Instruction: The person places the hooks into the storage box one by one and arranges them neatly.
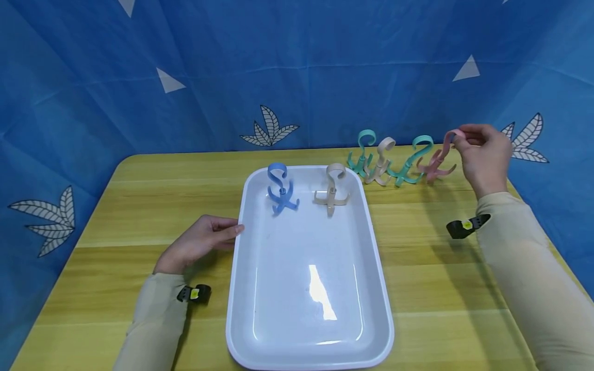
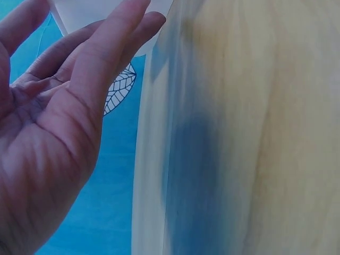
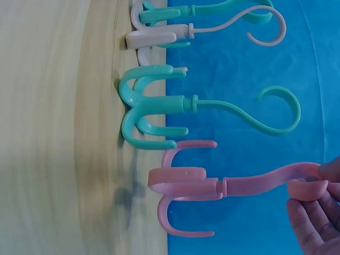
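Note:
My right hand (image 1: 488, 157) pinches the curled top of a pink multi-prong hanger hook (image 3: 194, 186). In the right wrist view its prongs hang just off the wood, above a shadow. Beside it stand a green hook (image 3: 159, 104), a pale beige hook (image 1: 381, 159) and another green hook (image 1: 361, 162). The left hand (image 1: 200, 243) holds the left rim of a white tray (image 1: 306, 242), thumb on top; its other fingers are partly hidden. Inside the tray's far end stand a blue hook (image 1: 282, 198) on the left and a beige hook (image 1: 331, 196) on the right.
Under everything lies a wooden table (image 1: 162, 206), its far edge just behind the row of hooks. A blue cloth (image 1: 209, 103) with leaf and triangle prints hangs behind it. Each sleeve carries a black wrist strap (image 1: 459, 229).

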Demonstrator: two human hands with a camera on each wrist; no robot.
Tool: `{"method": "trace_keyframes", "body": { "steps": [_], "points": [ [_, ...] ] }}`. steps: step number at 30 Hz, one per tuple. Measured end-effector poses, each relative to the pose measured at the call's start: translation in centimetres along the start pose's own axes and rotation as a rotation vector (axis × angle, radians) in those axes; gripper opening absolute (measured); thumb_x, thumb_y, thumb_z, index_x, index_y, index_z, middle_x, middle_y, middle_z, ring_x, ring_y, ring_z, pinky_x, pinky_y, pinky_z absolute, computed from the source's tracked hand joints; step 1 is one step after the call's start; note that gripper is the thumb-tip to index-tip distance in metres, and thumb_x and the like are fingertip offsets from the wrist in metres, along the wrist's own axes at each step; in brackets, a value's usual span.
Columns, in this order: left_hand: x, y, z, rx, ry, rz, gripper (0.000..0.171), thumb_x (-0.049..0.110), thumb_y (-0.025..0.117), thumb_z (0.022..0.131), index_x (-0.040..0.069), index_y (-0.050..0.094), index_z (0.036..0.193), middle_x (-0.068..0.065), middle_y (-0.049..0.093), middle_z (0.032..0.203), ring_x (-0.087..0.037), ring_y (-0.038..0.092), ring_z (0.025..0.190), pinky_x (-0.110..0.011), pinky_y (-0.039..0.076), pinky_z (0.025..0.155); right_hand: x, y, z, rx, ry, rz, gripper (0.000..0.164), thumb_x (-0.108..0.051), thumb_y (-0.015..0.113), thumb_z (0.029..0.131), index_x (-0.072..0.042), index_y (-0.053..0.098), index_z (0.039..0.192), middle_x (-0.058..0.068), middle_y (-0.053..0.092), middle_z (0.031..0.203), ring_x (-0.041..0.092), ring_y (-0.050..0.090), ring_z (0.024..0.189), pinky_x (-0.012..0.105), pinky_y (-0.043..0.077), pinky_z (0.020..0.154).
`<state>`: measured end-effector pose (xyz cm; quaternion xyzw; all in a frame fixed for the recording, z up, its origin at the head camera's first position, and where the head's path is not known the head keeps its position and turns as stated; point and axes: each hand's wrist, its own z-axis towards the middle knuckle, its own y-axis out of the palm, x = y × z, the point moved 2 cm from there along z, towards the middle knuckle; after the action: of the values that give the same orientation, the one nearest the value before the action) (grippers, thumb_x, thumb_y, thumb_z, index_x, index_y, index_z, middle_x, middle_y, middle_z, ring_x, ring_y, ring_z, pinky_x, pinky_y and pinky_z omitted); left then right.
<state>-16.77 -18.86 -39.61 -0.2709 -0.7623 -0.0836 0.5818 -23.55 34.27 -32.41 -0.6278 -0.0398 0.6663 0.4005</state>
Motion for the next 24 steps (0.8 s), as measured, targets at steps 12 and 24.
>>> {"method": "trace_keyframes", "body": {
  "steps": [12, 24],
  "points": [
    [-0.1, -0.1, -0.2, -0.017, 0.022, 0.001, 0.048, 0.027, 0.061, 0.1, -0.009, 0.057, 0.131, -0.022, 0.062, 0.125, -0.03, 0.064, 0.109, -0.039, 0.055, 0.089, -0.3, -1.3, -0.4, 0.009, -0.039, -0.03, 0.039, -0.032, 0.059, 0.098, -0.012, 0.064, 0.131, -0.011, 0.058, 0.104, -0.004, 0.05, 0.091, 0.018, 0.045, 0.078],
    [-0.2, 0.0, 0.0, -0.012, 0.022, 0.006, 0.048, 0.027, 0.06, 0.101, -0.009, 0.057, 0.131, -0.021, 0.062, 0.126, -0.029, 0.062, 0.112, -0.039, 0.054, 0.091, -1.3, -3.0, -1.2, 0.045, -0.097, -0.024, 0.036, -0.026, 0.059, 0.098, -0.013, 0.064, 0.131, -0.011, 0.06, 0.107, -0.002, 0.052, 0.096, 0.017, 0.047, 0.087]
  ]
}}
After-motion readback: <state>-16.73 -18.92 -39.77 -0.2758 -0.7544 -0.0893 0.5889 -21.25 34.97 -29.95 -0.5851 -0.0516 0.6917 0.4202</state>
